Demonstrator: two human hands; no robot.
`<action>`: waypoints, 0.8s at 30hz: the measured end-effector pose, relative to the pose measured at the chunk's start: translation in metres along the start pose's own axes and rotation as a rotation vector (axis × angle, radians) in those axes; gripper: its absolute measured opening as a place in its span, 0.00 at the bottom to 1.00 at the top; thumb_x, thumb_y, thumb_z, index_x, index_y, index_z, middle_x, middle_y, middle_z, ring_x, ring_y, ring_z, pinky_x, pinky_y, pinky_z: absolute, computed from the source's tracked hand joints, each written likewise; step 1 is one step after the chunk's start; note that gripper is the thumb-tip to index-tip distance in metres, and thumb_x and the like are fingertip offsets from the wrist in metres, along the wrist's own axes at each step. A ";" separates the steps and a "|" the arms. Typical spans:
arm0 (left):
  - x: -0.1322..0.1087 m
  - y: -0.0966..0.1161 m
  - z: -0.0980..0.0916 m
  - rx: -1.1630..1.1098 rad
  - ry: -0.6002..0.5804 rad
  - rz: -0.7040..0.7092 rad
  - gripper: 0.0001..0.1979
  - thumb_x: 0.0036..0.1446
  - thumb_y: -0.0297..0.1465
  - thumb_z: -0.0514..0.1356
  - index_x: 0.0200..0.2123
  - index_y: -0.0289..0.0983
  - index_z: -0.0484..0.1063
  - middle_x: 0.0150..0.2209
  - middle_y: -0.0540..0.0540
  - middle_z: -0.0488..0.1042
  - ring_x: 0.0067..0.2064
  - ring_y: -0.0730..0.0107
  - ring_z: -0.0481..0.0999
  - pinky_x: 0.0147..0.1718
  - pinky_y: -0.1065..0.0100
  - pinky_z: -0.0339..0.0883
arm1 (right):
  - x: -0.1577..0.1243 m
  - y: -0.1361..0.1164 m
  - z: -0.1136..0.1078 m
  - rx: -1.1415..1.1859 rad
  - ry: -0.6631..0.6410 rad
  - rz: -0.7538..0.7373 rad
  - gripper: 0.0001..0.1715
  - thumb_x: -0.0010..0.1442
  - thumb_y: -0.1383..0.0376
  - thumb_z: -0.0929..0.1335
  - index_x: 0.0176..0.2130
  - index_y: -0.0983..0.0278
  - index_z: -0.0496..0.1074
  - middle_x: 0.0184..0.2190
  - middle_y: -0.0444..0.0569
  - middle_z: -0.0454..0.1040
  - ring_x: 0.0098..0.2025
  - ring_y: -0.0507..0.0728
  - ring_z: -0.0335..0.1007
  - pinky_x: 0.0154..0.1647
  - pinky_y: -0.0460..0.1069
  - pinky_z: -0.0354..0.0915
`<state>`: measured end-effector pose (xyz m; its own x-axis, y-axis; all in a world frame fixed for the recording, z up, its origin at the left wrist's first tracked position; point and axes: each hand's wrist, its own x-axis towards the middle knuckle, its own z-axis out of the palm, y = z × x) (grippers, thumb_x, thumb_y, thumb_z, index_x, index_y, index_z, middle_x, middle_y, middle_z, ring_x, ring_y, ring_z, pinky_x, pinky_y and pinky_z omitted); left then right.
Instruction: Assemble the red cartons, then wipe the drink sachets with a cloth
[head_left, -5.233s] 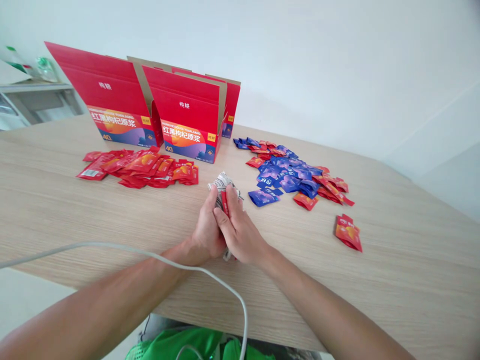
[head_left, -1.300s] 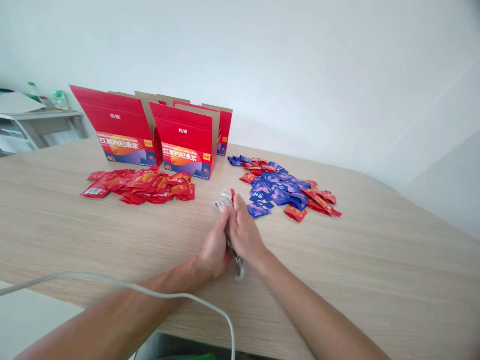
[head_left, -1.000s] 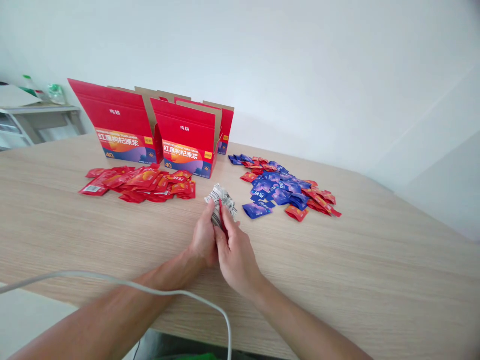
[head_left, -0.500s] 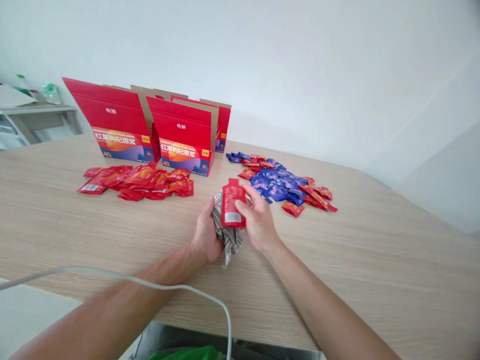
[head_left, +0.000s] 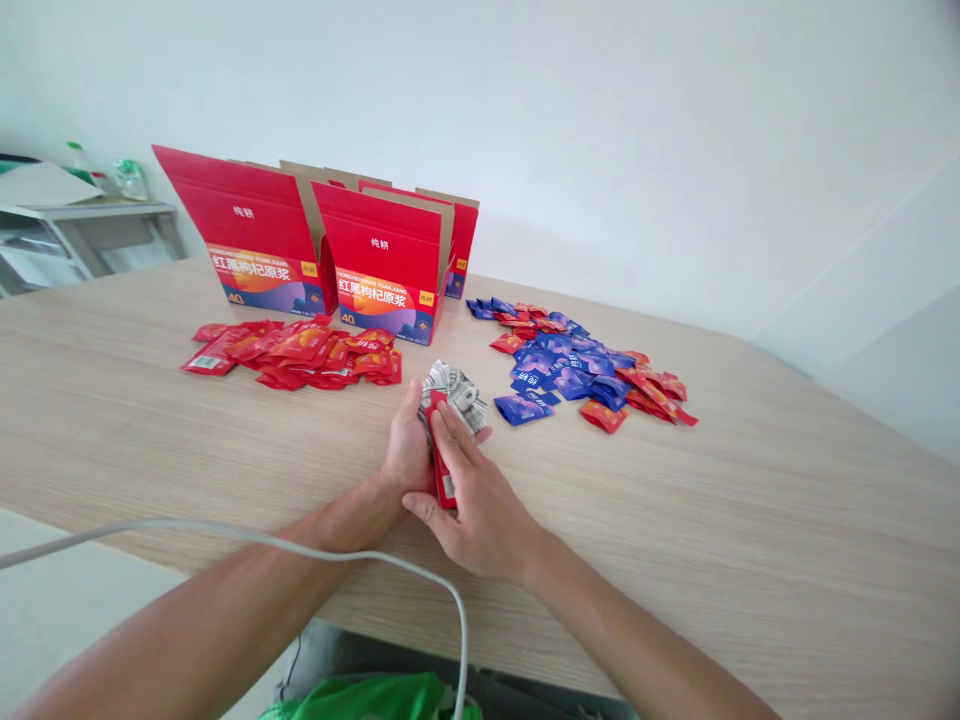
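My left hand [head_left: 407,445] cups a crumpled grey-and-white patterned cloth [head_left: 454,388] over the near middle of the table. Against that cloth lies a red pouch [head_left: 444,478] with a barcode at its lower end. My right hand [head_left: 480,500] covers much of the pouch, its fingers laid along it and pressing it into the cloth. Just beyond my hands, to the right, a single blue pouch [head_left: 525,407] rests on the table. The left palm and part of the pouch are hidden.
A heap of red pouches [head_left: 300,352] lies at the left. Blue and red pouches [head_left: 574,365] form a mixed pile at the right. Open red cartons [head_left: 386,270] stand behind. A white cable [head_left: 300,545] crosses above my left forearm. A side table [head_left: 97,212] stands far left.
The red pouch, upright before, is now tipped down onto the cloth. My right hand has gone from pinching its side to lying over it. The single blue pouch has come into view.
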<state>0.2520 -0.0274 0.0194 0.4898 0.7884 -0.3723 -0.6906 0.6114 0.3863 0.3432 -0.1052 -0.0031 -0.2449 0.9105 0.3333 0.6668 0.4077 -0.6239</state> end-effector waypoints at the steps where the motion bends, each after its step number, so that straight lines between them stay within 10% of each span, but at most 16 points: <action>1: 0.000 0.002 0.001 0.009 0.003 0.004 0.30 0.74 0.52 0.50 0.46 0.32 0.80 0.36 0.37 0.84 0.42 0.51 0.86 0.51 0.48 0.81 | -0.005 -0.002 -0.004 0.059 -0.008 0.002 0.49 0.67 0.60 0.72 0.78 0.71 0.54 0.79 0.63 0.52 0.82 0.68 0.43 0.81 0.67 0.48; 6: 0.004 0.002 0.000 0.046 -0.002 0.007 0.32 0.73 0.53 0.49 0.45 0.32 0.81 0.37 0.37 0.85 0.40 0.51 0.87 0.46 0.50 0.82 | -0.009 -0.006 -0.039 0.686 0.160 0.264 0.27 0.64 0.59 0.74 0.61 0.61 0.79 0.59 0.55 0.82 0.66 0.68 0.75 0.70 0.66 0.69; 9: 0.007 -0.007 -0.003 0.059 -0.049 -0.029 0.30 0.73 0.51 0.49 0.45 0.32 0.81 0.36 0.37 0.85 0.36 0.53 0.86 0.42 0.54 0.82 | 0.008 -0.009 -0.057 0.999 0.445 0.403 0.23 0.56 0.55 0.79 0.50 0.62 0.82 0.48 0.54 0.86 0.44 0.64 0.86 0.39 0.57 0.83; 13: 0.011 -0.023 -0.006 0.052 -0.088 -0.040 0.25 0.74 0.46 0.50 0.39 0.35 0.80 0.29 0.43 0.82 0.28 0.60 0.83 0.39 0.58 0.81 | 0.047 -0.014 -0.059 0.982 0.543 0.492 0.11 0.53 0.61 0.78 0.35 0.65 0.79 0.25 0.46 0.80 0.18 0.52 0.71 0.11 0.43 0.58; 18: 0.019 -0.031 -0.007 0.104 -0.034 -0.100 0.24 0.74 0.44 0.51 0.42 0.33 0.81 0.32 0.38 0.84 0.35 0.54 0.87 0.42 0.57 0.81 | 0.119 -0.013 -0.034 0.936 0.420 0.566 0.16 0.63 0.66 0.75 0.26 0.64 0.72 0.12 0.35 0.62 0.13 0.46 0.54 0.11 0.40 0.47; 24: 0.019 -0.024 -0.007 0.159 -0.051 -0.255 0.27 0.73 0.47 0.51 0.47 0.33 0.82 0.37 0.35 0.86 0.37 0.53 0.87 0.36 0.60 0.81 | 0.211 -0.008 0.007 0.932 0.216 0.649 0.11 0.68 0.76 0.70 0.33 0.67 0.74 0.25 0.45 0.77 0.25 0.51 0.73 0.27 0.46 0.76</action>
<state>0.2745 -0.0275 -0.0030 0.6658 0.6076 -0.4330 -0.4515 0.7901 0.4145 0.2814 0.0841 0.0673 0.1395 0.9731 -0.1832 -0.1770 -0.1575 -0.9715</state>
